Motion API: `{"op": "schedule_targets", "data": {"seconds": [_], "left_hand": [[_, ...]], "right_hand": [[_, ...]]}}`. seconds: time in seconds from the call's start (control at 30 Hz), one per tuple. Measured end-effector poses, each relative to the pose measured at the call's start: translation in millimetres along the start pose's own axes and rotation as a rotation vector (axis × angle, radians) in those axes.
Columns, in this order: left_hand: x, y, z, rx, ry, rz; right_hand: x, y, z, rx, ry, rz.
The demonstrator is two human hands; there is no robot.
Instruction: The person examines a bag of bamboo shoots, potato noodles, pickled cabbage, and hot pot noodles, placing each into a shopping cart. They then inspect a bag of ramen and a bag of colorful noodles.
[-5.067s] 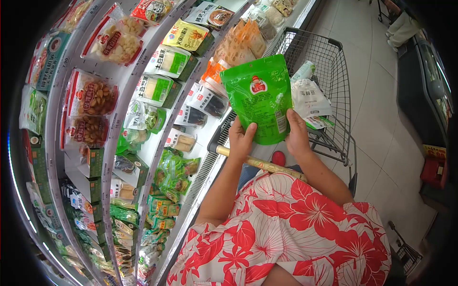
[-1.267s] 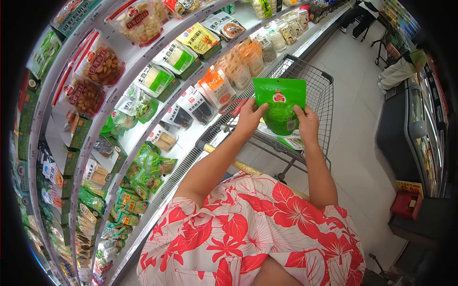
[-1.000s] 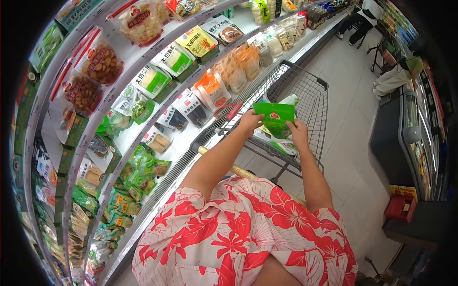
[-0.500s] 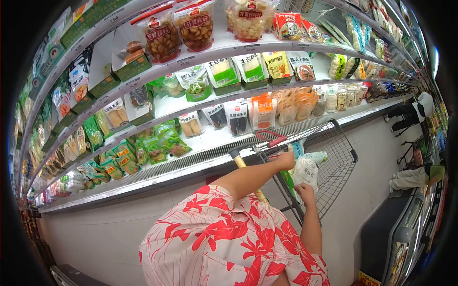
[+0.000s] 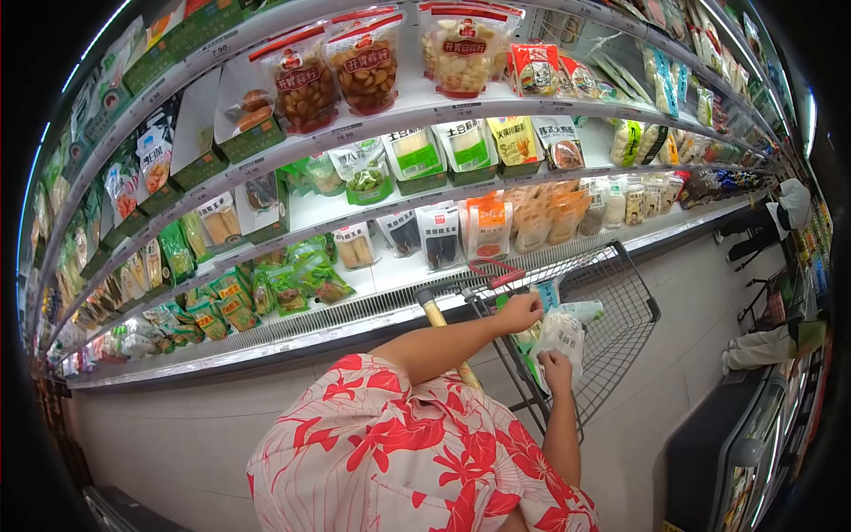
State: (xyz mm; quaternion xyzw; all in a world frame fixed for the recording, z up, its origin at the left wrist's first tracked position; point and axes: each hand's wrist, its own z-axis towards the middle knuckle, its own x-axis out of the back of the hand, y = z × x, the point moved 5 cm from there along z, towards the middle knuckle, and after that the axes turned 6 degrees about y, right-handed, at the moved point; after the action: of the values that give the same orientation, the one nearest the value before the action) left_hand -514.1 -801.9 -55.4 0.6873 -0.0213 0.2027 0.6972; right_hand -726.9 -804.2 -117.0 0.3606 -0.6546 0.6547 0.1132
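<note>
A white, partly clear plastic food bag with dark printed characters is held over the shopping cart. My right hand pinches its near edge, fingers closed. My left hand is curled closed just beyond the bag's upper left corner; what is in its fingers, if anything, is hidden. Under and beside the bag, a pale green-and-white package and a blue-and-white package lie in the cart. Some green packaging shows below my left hand.
A refrigerated shelf with bagged foods runs along the left and far side. The cart's yellowish handle is close to my body. Two people stand farther off, one with pale trousers, near another cart. A dark display case stands at right.
My left hand has shifted left and away from the bag's top edge. The bag and my right hand have moved slightly left and down in view, and the bag's printed side has turned.
</note>
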Motion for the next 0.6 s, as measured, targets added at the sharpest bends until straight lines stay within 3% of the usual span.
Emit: {"op": "schedule_targets", "data": {"seconds": [0.1,0.17,0.3,0.37,0.43,0.53,0.6], "left_hand": [[24.5,16.0,-11.8,-0.063,0.047,-0.002],[45.9,25.4,-26.1,-0.099,0.105,0.072],[74.5,46.7,-40.5,-0.113,0.211,0.031],[78.4,49.5,-42.5,-0.081,0.225,0.018],[75.2,48.9,-39.7,-0.107,0.219,-0.015],[65.5,43.1,-32.2,-0.065,0.129,0.03],[54.1,35.7,-24.6,-0.09,0.097,0.039]], "right_hand": [[14.8,-60.0,-5.7,-0.03,0.032,0.008],[17.1,-107.7,-17.9,0.038,0.021,0.174],[14.4,-172.6,-44.9,0.267,0.024,0.2],[1.6,-185.8,-58.6,0.317,-0.024,0.157],[-8.4,-196.5,-72.8,0.537,0.0,-0.029],[-25.5,-181.6,-75.1,0.616,-0.001,-0.062],[-29.0,-166.2,-75.9,0.557,0.024,-0.125]]}}
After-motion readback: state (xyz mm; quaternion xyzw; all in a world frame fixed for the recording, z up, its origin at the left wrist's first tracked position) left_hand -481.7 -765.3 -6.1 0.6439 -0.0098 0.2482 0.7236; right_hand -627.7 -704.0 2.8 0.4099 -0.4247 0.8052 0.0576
